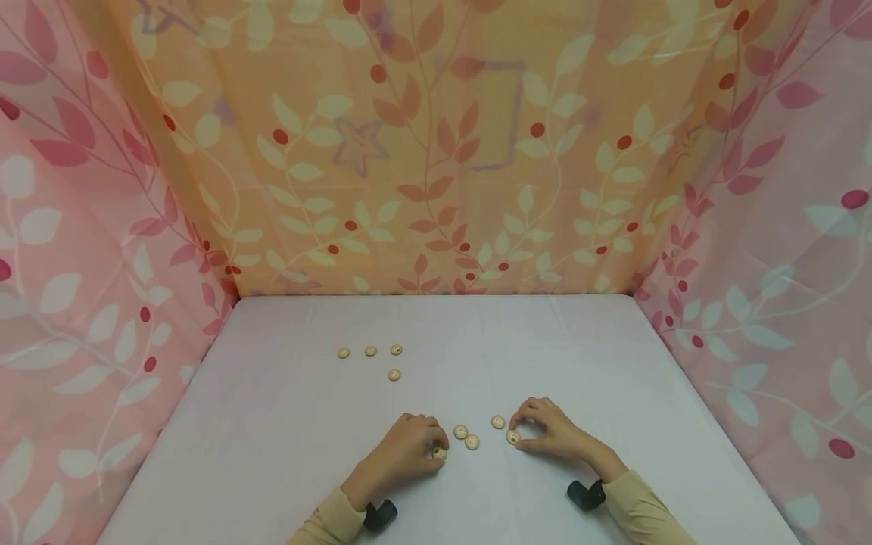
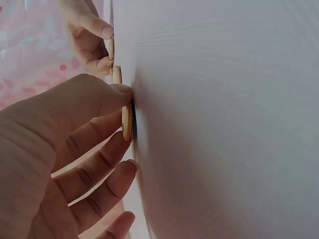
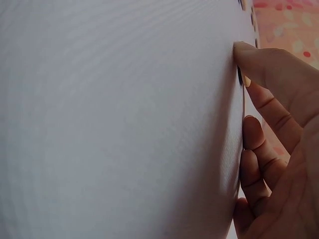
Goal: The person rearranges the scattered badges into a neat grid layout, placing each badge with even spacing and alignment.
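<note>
My left hand (image 1: 409,446) pinches a small round wooden disc (image 1: 439,453) between thumb and fingers, low over the white table. In the left wrist view this disc (image 2: 127,122) stands out edge-on beneath the thumb. To the right, my right hand (image 1: 555,433) grips another wooden disc (image 1: 513,437) by its edge, with a dark mark showing on its face. That disc is mostly hidden by the thumb in the right wrist view. Between the hands lie a disc (image 1: 461,431), a second disc (image 1: 472,442) right at its edge, and a third disc (image 1: 498,421) near the right fingertips.
Farther back on the white tabletop (image 1: 518,341), left of centre, one disc (image 1: 344,353), another disc (image 1: 371,350) and a third disc (image 1: 397,350) form a row. Just in front of its right end lies a single disc (image 1: 394,375). Patterned curtains (image 1: 422,189) enclose the table's back and sides.
</note>
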